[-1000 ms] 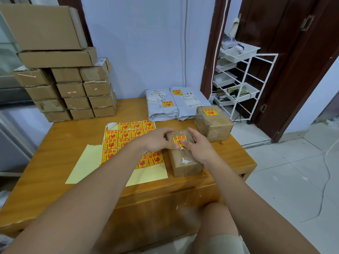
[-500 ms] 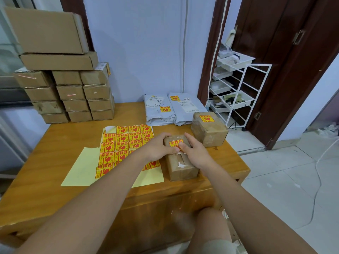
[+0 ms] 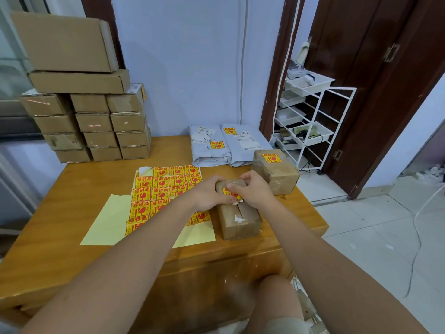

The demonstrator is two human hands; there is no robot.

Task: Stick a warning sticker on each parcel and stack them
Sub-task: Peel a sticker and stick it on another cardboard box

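1. Small brown box (image 3: 237, 213) lies near the right front edge of the table (image 3: 72, 189), long side running away from the person. Judged: set close in so both hands can work its top.
2. Left hand (image 3: 209, 192) rests against the box's left far corner, fingers curved round the edge. Reads as bracing the box so it does not slide.
3. Right hand (image 3: 252, 189) sits over the far top of the box, fingers bent down, pinching or pressing the sticker (image 3: 230, 192). Which of the two, cannot tell; fingertips cover most of it.
4. Sticker: yellow with red print, only partly showing between the hands; a white scrap shows at its near edge, possibly a lifted corner or tape.
5. Box top is taped along a centre seam, with a torn white patch nearer the person.
6. Sticker sheet (image 3: 154, 196) lies just left of the box, partly under the left forearm. Judged: kept within reach.
7. Stickered box (image 3: 275, 171) stands far right, apart from the one in hand; two grey mailers (image 3: 228, 145) beyond it carry stickers too.
8. Stack of plain boxes (image 3: 96, 121) at far left against the wall.
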